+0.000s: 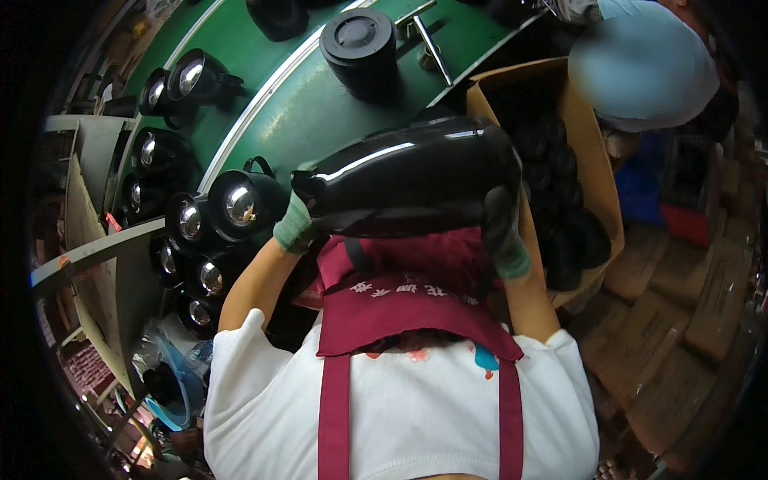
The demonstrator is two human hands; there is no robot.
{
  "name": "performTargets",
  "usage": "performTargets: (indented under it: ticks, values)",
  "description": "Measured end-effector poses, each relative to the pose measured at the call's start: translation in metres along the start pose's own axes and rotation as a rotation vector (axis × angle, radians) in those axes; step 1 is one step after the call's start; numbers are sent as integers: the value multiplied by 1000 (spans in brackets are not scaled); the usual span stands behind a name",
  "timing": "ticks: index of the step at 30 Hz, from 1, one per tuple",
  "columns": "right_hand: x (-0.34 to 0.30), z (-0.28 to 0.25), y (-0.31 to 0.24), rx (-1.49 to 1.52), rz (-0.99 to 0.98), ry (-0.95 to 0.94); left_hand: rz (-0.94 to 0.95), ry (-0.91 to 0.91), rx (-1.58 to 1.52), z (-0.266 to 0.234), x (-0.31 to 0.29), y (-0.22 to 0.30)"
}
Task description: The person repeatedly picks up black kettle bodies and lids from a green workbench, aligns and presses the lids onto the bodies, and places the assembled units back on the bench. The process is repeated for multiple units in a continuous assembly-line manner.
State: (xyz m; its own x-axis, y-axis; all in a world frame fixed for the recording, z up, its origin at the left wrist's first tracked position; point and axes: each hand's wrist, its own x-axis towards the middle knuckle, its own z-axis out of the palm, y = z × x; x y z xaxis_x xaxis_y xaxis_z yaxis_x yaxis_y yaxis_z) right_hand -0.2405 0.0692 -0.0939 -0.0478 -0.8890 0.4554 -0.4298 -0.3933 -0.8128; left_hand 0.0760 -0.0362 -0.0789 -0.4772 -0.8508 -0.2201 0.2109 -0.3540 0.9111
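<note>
The green desk (296,104) spreads from ten round to one o'clock and carries the larger part of the work: several shiny-ended jugs (240,204) sit unheld between nine and ten. At two to three o'clock, a tall cardboard box (596,156) holds a heap of black pieces, their exact kind too dark to tell. One long black jug (408,176) is up in both hands, lying on its side near the centre toward twelve; I judge its handling to be under way rather than finished, with the unheld ones left over, though nothing shows which of those are done. A ribbed black cylinder (362,68) stands at twelve, and a metal T-shaped bar (432,48) just past it toward one. The gloved left hand (300,212) supports the spout end at nine o'clock of the jug, its fingers mostly hidden; the right hand (502,228) grips the other end at three, dark fingers wrapped against it, so the jug spans between them.
</note>
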Motion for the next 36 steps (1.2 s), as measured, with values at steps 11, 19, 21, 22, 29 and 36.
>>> performTargets:
  ticks: [11, 19, 21, 22, 29, 36]
  values:
    - [41, -9, -42, 199, 173, 28, 404, -25, 684, 34, 3, 94]
    - [55, 1, -61, 342, 93, 90, 26, -151, -5, -30, 1, -10]
    - [42, 4, -57, 304, 143, 136, 46, -77, 201, -14, 3, 16]
    - [38, 6, -55, 297, 220, 164, 81, -44, 327, -4, 2, 36]
    - [27, -13, -47, -240, 58, 178, 118, -191, 439, 25, 14, 72]
    - [82, -44, -104, -45, -360, 110, 96, -406, 301, -6, -2, 49]
